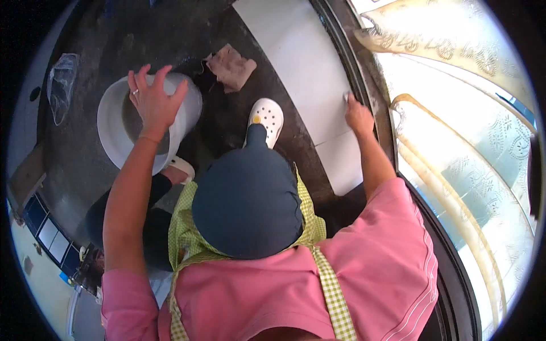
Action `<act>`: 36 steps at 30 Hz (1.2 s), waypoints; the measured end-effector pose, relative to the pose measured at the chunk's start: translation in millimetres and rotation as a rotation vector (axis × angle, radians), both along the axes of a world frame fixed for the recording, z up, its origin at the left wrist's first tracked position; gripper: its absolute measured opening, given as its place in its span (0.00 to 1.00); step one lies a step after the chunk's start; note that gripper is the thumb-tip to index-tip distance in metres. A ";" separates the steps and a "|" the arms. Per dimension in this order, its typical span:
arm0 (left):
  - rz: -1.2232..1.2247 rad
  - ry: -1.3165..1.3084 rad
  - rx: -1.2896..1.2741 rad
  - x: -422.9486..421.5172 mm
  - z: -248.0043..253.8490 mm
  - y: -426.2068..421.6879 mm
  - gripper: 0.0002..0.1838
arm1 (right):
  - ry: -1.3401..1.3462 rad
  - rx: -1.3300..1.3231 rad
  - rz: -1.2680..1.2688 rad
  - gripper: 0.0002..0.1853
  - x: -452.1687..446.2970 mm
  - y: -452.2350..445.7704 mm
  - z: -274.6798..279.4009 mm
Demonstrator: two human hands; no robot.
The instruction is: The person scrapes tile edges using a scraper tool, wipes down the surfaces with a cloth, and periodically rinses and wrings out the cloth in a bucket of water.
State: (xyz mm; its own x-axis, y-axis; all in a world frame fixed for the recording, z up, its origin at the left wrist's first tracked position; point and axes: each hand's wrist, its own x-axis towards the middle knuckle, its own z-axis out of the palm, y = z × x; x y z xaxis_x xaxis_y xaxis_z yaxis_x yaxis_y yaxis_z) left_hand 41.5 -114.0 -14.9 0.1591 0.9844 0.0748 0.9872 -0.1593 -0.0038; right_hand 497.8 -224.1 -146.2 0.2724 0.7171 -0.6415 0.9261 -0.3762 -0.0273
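My left hand [154,101] is over the mouth of a white bucket [190,105] with murky liquid inside. Its fingers are spread, with a ring on one of them; whether the fingertips touch the rim I cannot tell. At the right, my right hand [359,116] is closed at the edge of a white tiled ledge [301,62], beside the dark window frame [385,108]. A small whitish bit shows at its fingertips, too small to name. A crumpled brownish cloth [231,68] lies on the dark floor between the bucket and the ledge.
Patterned curtains [455,165] hang along the window on the right. A clear plastic bag [62,85] lies on the dark floor at the left. My feet, in white clogs [266,119], stand between the bucket and the ledge.
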 end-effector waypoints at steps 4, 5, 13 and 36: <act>0.045 0.028 -0.035 5.2 4.8 1.0 0.25 | -0.002 0.151 0.026 0.21 -21.2 72.5 2.0; 0.036 0.019 -0.041 4.2 4.4 0.5 0.25 | -0.002 0.176 0.032 0.21 -25.5 88.2 -4.3; 0.043 -0.019 -0.027 7.9 5.3 2.2 0.25 | -0.026 0.030 0.095 0.19 -13.6 45.3 16.1; 0.025 -0.165 -0.046 7.7 16.0 6.4 0.25 | 0.002 0.238 0.043 0.17 -72.2 222.7 -15.2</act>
